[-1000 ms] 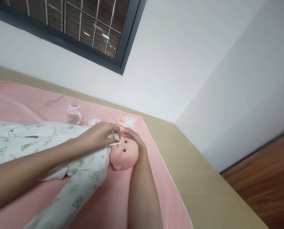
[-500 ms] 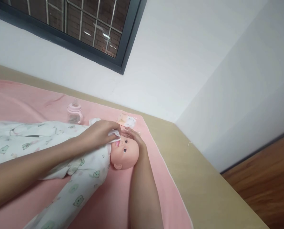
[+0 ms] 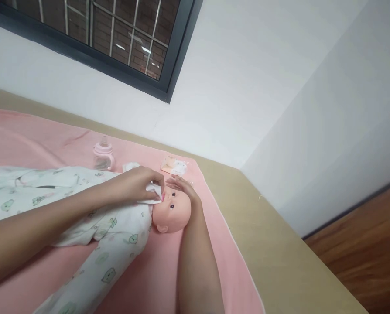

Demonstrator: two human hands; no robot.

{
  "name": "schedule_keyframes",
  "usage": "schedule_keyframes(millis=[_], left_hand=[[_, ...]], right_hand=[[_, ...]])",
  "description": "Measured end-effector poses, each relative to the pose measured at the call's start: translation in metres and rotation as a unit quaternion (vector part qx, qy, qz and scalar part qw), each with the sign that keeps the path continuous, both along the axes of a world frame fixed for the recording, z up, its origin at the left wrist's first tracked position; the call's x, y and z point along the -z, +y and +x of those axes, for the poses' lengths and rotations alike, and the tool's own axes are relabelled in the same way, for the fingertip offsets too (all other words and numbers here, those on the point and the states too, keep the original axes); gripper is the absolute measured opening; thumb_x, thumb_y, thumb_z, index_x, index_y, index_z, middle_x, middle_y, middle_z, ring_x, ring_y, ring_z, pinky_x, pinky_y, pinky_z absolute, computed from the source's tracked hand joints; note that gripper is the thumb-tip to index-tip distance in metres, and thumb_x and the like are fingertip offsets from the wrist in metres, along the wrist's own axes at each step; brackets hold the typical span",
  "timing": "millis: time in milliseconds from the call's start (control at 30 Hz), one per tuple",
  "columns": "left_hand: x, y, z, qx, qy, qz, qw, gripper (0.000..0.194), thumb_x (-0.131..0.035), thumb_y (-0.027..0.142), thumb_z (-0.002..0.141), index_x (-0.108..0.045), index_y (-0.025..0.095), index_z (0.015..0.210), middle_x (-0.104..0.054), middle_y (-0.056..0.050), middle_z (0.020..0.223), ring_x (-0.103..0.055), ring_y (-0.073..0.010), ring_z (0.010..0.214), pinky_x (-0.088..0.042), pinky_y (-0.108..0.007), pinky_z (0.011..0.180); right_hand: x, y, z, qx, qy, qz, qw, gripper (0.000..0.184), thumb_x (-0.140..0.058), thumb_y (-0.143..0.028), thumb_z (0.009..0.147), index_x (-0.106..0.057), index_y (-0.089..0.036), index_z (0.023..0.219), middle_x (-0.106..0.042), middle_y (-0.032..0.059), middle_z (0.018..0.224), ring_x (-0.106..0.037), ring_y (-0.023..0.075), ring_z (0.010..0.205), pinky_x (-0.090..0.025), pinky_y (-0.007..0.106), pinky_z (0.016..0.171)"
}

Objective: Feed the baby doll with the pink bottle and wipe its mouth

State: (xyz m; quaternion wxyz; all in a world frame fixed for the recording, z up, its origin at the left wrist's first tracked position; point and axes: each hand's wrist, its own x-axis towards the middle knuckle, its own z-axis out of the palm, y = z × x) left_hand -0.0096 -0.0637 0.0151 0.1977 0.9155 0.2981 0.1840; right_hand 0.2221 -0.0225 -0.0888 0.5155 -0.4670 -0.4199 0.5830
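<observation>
Beside doll (image 3: 123,226), pink-topped bottle (image 3: 103,158), contents unclear; left grip (image 3: 138,184) pinching cloth (image 3: 153,188), right grip (image 3: 184,187) uncurled against head (image 3: 176,216)

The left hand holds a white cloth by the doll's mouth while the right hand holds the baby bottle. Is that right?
Not quite: the right hand is against the doll's head, not on the baby bottle, as the head view shows. The left hand does hold the white cloth.
</observation>
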Motion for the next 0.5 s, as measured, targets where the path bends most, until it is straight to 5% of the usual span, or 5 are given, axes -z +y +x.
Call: schedule_keyframes(millis=[500], left_hand=[[0.0012,0.0013,-0.0009,-0.031,0.011,0.038,0.999,0.013,-0.052,0.025,0.074,-0.065,0.022,0.079,-0.066,0.002,0.076,-0.058,-0.0180,0.075,-0.036,-0.025,0.064]], right_hand=[[0.0038,-0.0010,-0.0002,-0.002,0.031,0.009,0.999,0.027,-0.065,-0.031,0.069,-0.061,-0.023,0.094,-0.069,0.0030,0.103,-0.063,0.0203,0.105,-0.046,0.037,0.096]])
